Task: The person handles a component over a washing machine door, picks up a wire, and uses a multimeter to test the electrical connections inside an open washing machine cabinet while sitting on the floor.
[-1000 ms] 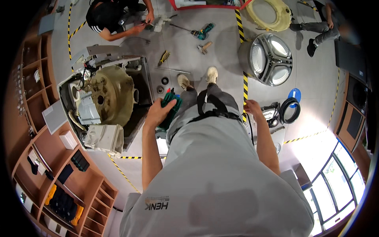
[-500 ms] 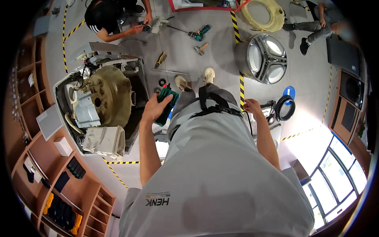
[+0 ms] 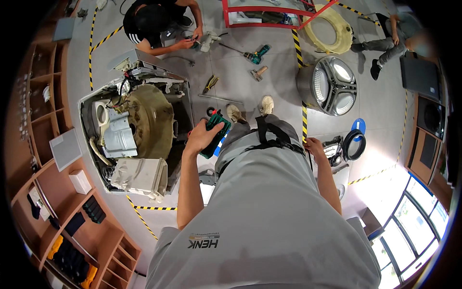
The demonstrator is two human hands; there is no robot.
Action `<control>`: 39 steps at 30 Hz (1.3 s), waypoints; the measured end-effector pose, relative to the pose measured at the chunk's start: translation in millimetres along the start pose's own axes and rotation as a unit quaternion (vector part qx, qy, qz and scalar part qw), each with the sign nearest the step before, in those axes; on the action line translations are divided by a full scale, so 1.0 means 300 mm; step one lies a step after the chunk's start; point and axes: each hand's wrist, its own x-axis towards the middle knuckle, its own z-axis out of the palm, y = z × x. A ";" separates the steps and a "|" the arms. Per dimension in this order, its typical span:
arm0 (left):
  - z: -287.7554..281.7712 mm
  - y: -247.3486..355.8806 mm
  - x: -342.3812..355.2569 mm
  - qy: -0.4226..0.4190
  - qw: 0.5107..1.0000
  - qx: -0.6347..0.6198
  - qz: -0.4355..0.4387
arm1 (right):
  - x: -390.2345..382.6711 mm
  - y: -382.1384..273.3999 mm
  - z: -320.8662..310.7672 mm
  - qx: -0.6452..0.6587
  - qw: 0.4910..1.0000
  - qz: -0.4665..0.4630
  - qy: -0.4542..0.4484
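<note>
My left hand (image 3: 201,137) is closed around a dark green tool case (image 3: 214,126) with a red piece at its top, beside my left leg. Just left of it lies an opened appliance housing (image 3: 185,103) holding a yellowed plastic tub (image 3: 153,130), a metal plate and a white plastic box (image 3: 134,176). My right hand (image 3: 315,148) is closed at my right side, on what looks like a thin black cord (image 3: 311,161) hanging down. Right of it lie metal parts (image 3: 332,149), a black ring (image 3: 346,153) and a blue disc (image 3: 359,124).
Ahead lie pliers (image 3: 211,84), a rod (image 3: 219,98), a hammer (image 3: 258,73), a drill (image 3: 255,55), a steel drum (image 3: 327,85), a yellowed ring (image 3: 339,26) and a red frame (image 3: 225,14). Other people work at top left (image 3: 151,19) and sit top right (image 3: 404,31). Wooden shelving (image 3: 108,231) stands at left.
The whole view has shifted slightly down and right. My left hand still grips the case, now tilted a little differently. The co-worker at top left stays bent over the parts.
</note>
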 end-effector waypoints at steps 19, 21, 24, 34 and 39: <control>-0.013 -0.062 0.007 0.002 1.000 0.011 0.018 | -0.056 0.044 0.039 -0.005 1.000 0.000 0.019; -0.011 -0.064 0.007 0.004 1.000 0.014 0.018 | -0.057 0.043 0.037 -0.009 1.000 -0.003 0.020; -0.007 -0.059 0.004 0.002 1.000 0.015 0.013 | -0.053 0.044 0.031 0.000 1.000 0.000 0.014; 0.010 -0.031 -0.013 -0.009 1.000 0.006 0.008 | -0.042 0.058 0.013 -0.002 1.000 0.008 0.018; 0.013 -0.023 -0.017 -0.015 1.000 0.009 0.007 | -0.026 0.075 0.006 -0.016 1.000 0.014 0.008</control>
